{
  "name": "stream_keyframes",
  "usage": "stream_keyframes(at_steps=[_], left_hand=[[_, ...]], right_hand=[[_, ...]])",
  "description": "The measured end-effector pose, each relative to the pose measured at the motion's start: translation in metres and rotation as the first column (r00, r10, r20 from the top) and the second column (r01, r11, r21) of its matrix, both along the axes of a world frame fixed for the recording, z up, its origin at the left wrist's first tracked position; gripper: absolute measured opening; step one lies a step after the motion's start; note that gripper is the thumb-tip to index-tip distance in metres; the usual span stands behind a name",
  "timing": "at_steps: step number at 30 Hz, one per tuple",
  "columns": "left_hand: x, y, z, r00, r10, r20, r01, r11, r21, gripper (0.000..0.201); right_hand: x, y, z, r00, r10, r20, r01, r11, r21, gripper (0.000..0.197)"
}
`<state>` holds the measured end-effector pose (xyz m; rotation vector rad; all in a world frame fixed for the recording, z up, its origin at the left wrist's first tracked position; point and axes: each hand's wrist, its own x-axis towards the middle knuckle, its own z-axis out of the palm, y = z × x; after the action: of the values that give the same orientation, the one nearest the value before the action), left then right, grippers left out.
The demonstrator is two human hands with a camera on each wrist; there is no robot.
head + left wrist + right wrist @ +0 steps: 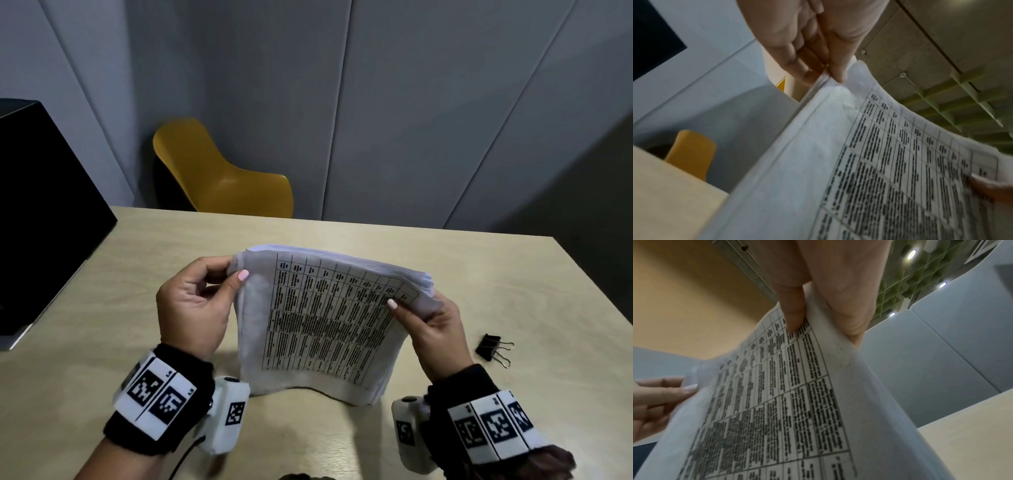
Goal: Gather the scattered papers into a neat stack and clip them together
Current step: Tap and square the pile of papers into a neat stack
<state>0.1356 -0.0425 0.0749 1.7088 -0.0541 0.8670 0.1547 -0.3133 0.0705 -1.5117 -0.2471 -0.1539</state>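
Note:
A stack of printed papers [322,329] with a table of text on the front sheet stands on its lower edge on the wooden table [342,442]. My left hand [219,281] pinches its upper left corner between thumb and fingers, and my right hand [411,308] pinches the upper right corner. The left wrist view shows my fingers [801,71] clamped on the papers [838,162] at their edge. In the right wrist view my thumb [793,318] presses the front of the papers [787,402]. A black binder clip [491,347] lies on the table to the right of my right hand.
A yellow chair [219,171] stands behind the table's far edge. A black box-like object [44,219] sits at the table's left side. Grey wall panels [376,102] lie beyond.

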Motion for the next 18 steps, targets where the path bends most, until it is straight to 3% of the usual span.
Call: stream_keyframes(at_steps=[4, 7, 10, 12, 15, 18], left_hand=[[0.001, -0.006, -0.001, 0.979, 0.178, 0.102, -0.194, 0.964, 0.181, 0.007], [0.002, -0.008, -0.004, 0.955, 0.238, 0.174, -0.271, 0.942, 0.199, 0.004], [0.004, -0.007, -0.004, 0.951, 0.251, 0.181, -0.281, 0.945, 0.167, 0.014], [0.005, -0.007, 0.0, 0.976, 0.186, 0.114, -0.195, 0.979, 0.068, 0.024], [0.004, -0.007, 0.004, 0.999, -0.037, -0.02, 0.033, 0.985, -0.172, 0.051], [0.005, -0.004, -0.005, 0.909, -0.36, -0.208, 0.282, 0.902, -0.328, 0.072]], right_hand=[[-0.004, 0.01, -0.001, 0.999, -0.011, 0.053, 0.012, 1.0, -0.02, 0.027], [-0.007, 0.016, -0.003, 0.996, 0.002, 0.093, 0.001, 0.999, -0.036, 0.052], [-0.01, 0.019, -0.002, 0.99, 0.019, 0.139, -0.011, 0.998, -0.058, 0.054], [-0.01, 0.018, -0.002, 0.99, 0.021, 0.137, -0.015, 0.999, -0.051, 0.056], [-0.01, 0.012, 0.001, 0.995, 0.02, 0.095, -0.021, 1.0, 0.012, 0.061], [-0.008, 0.006, 0.0, 0.999, 0.038, 0.017, -0.039, 0.998, 0.055, 0.045]])
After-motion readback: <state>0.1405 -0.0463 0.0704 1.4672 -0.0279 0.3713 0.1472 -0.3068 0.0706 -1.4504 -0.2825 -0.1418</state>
